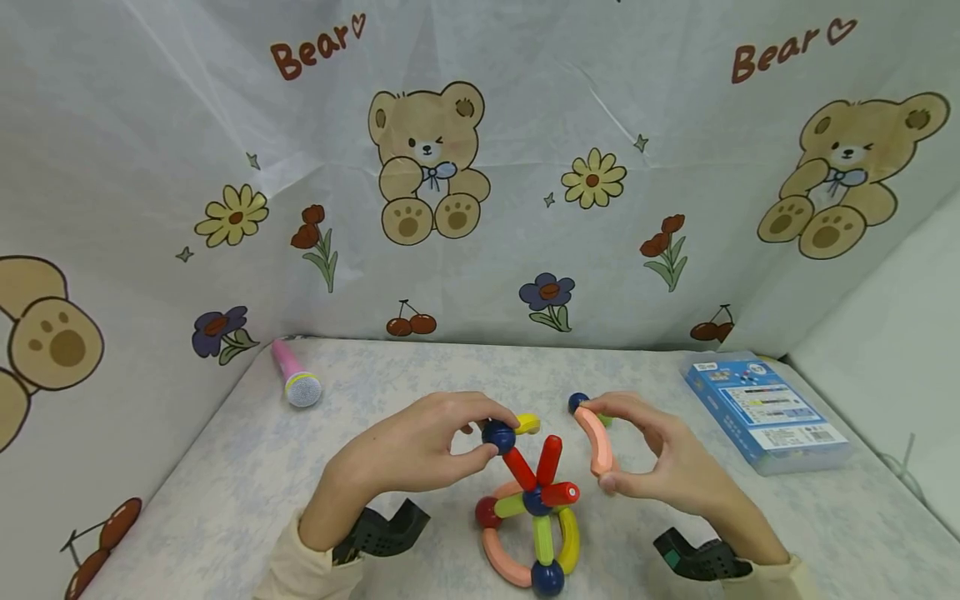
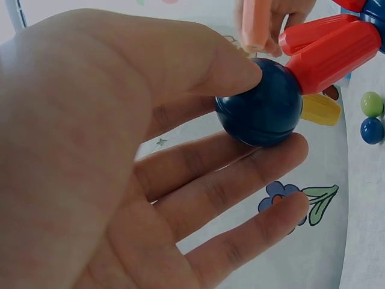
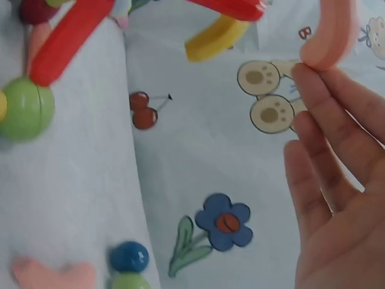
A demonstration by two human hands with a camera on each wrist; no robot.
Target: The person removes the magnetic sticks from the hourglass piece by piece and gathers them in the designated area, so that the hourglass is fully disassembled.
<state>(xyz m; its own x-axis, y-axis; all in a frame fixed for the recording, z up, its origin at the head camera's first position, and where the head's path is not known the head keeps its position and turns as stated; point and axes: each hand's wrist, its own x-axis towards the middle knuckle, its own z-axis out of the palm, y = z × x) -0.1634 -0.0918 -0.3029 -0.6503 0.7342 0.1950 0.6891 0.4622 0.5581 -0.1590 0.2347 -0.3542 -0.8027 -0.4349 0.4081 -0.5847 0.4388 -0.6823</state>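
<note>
Two pinches: left grip point(image 1: 422, 444) on ball point(image 1: 498, 436), right grip point(image 1: 663, 454) on rod point(image 1: 597, 440); box point(image 1: 765, 408) appears closed.

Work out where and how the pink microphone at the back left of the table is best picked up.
Probably by the slim handle of the microphone, from above: it lies on its side, the wider mesh head towards the near side, and the handle's far end is close to the patterned backdrop, leaving little room behind.
</note>
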